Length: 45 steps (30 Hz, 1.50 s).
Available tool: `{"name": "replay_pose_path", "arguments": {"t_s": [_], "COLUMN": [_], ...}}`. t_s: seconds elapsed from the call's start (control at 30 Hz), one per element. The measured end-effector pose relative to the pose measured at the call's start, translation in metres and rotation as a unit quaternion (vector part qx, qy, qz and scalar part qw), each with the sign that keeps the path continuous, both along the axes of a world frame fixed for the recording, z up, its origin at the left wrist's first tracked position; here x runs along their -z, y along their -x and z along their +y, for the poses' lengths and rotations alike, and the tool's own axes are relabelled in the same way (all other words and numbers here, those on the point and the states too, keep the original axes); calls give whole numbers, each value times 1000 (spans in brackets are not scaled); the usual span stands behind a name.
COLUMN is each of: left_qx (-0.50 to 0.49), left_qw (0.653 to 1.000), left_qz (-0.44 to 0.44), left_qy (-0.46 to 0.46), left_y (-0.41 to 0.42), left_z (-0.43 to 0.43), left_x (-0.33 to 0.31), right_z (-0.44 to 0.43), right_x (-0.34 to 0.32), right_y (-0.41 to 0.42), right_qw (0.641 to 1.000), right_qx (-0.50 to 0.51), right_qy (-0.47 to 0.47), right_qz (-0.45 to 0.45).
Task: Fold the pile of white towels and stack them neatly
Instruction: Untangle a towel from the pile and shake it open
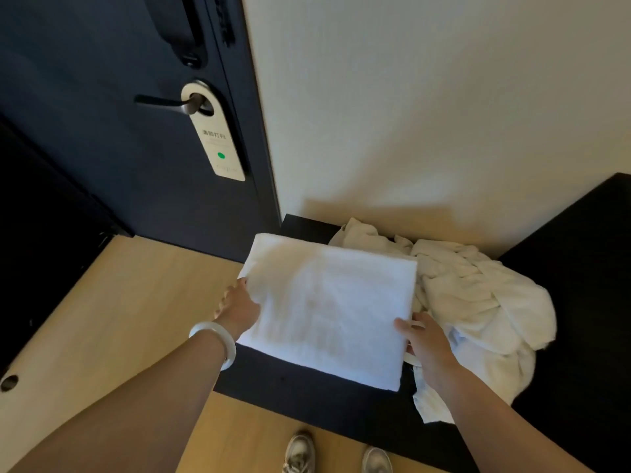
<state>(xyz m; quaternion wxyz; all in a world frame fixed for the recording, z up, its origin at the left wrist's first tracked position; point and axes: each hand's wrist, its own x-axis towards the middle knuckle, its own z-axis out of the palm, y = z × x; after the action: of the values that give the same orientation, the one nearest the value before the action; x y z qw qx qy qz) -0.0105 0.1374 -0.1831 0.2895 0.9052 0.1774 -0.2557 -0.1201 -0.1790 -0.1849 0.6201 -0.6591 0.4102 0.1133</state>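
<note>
A folded white towel (327,308) lies flat on the left part of a black bench (307,390), its left edge hanging past the bench end. My left hand (239,307) holds the towel's left edge, fingers tucked under it. At the towel's near right edge, my right hand (426,339) grips it with the thumb on top. A crumpled pile of white towels (478,302) lies just right of the folded one, partly behind my right hand.
A dark door (119,131) with a lever handle and a hanging door tag (218,141) stands at the left. The white wall (444,114) runs behind the bench. Light wooden floor (119,319) lies left and in front; my shoes (338,455) are near the bench.
</note>
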Motion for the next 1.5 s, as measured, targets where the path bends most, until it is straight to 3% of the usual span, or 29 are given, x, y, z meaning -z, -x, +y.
{"name": "replay_pose_path", "arguments": {"t_s": [0.2, 0.33, 0.47, 0.63, 0.73, 0.9, 1.0, 1.1, 1.2, 1.33, 1.5], "left_qx": [98, 187, 308, 379, 423, 405, 398, 327, 272, 254, 255], "left_qw": [989, 979, 933, 905, 895, 904, 902, 931, 934, 914, 860], "left_qz": [-9, -61, -184, -173, -142, -76, -119, -160, -216, -287, -363], "left_qy": [-113, -60, 5, 86, 3, -109, -121, -10, 83, 137, 253], "left_y": [14, 43, 62, 62, 47, 29, 27, 19, 12, 2, -3], "left_z": [-41, -95, -180, -285, -327, -354, -356, -360, -362, -363, -387], "left_x": [-39, -59, -72, -64, -40, -3, -5, -31, -87, -186, -297], "right_z": [-4, -44, -111, -167, -183, -195, -198, -194, -202, -238, -287], "right_x": [-35, -62, -76, -66, -50, -13, -13, -48, -108, -195, -302], "right_y": [5, 16, 28, 13, -5, -17, -23, -36, -34, -10, 36], "right_qw": [1000, 993, 968, 914, 883, 905, 941, 957, 962, 956, 954], "right_qx": [17, -27, -72, -176, -236, -175, -105, -74, -65, -11, 100], "right_qy": [7, 112, 238, 350, 385, 352, 299, 278, 259, 251, 138], "right_qz": [5, 2, 32, 110, 127, 165, 122, 29, -65, -150, -245]}}
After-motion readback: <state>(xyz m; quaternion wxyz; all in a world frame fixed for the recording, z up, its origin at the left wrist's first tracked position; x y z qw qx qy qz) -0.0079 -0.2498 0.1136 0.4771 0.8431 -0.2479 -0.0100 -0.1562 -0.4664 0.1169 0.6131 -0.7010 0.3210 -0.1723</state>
